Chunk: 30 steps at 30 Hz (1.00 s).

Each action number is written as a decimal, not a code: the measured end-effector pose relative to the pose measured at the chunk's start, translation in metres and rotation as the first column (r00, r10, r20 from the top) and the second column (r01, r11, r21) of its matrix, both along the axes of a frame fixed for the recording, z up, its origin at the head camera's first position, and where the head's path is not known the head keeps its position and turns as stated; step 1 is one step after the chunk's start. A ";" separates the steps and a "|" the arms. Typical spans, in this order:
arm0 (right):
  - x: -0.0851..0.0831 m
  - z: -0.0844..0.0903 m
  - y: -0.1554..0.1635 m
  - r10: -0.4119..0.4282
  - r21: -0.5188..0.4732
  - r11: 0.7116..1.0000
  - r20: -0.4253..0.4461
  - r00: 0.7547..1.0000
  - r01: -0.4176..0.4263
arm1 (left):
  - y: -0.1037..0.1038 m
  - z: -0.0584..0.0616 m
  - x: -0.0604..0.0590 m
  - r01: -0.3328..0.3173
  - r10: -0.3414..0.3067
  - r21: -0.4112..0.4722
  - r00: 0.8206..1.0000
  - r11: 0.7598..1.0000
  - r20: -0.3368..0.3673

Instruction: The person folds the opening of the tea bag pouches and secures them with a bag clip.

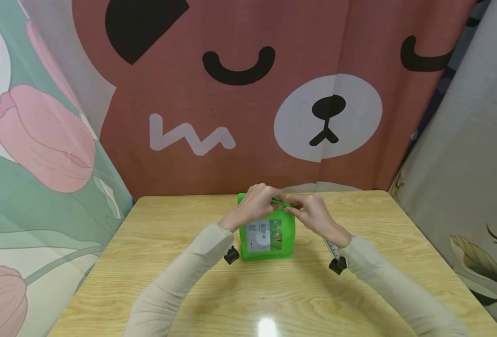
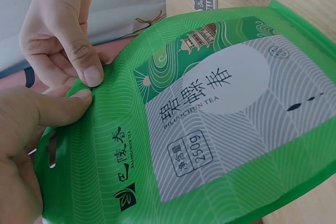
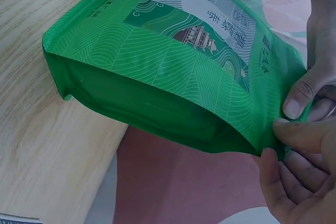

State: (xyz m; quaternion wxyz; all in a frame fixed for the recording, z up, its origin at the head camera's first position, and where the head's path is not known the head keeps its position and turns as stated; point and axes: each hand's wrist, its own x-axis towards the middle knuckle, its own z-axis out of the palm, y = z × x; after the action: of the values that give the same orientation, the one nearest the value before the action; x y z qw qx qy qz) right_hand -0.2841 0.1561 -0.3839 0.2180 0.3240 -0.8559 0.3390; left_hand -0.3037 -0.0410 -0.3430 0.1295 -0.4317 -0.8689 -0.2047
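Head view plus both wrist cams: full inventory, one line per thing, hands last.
pouch: 1, green with a grey label, standing at the table's middle, top edge pinched by both hands
table: 1, light wood grain, under the pouch
bear cloth: 1, reddish brown with a white snout, hung behind the table
tulip cloth: 1, pink and green on white, to the left
grey cloth: 1, grey with leaf print, to the right
wrist cameras: 2, black, one on each wrist
sleeves: 2, beige, both forearms
left hand: 1, pinches the pouch's top
right hand: 1, pinches the pouch's top beside the left
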 end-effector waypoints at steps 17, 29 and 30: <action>-0.002 0.000 0.000 0.028 -0.039 0.999 -0.066 0.997 -0.031 | -0.004 0.009 0.004 0.013 -0.018 -0.134 0.999 0.991 -0.036; -0.002 -0.006 -0.007 0.014 -0.037 0.999 -0.072 0.997 -0.016 | -0.003 0.002 0.000 0.020 -0.051 -0.161 0.981 0.987 -0.188; -0.002 -0.005 -0.007 0.013 -0.025 1.000 -0.068 0.998 -0.015 | -0.003 0.002 0.000 0.019 -0.051 -0.163 0.979 0.986 -0.195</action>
State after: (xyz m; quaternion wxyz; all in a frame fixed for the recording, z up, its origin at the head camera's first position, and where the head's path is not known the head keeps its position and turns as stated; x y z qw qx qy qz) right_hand -0.2858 0.1488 -0.3890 0.2486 0.3385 -0.8414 0.3402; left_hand -0.3041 -0.0442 -0.3408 0.1768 -0.4743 -0.8575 -0.0922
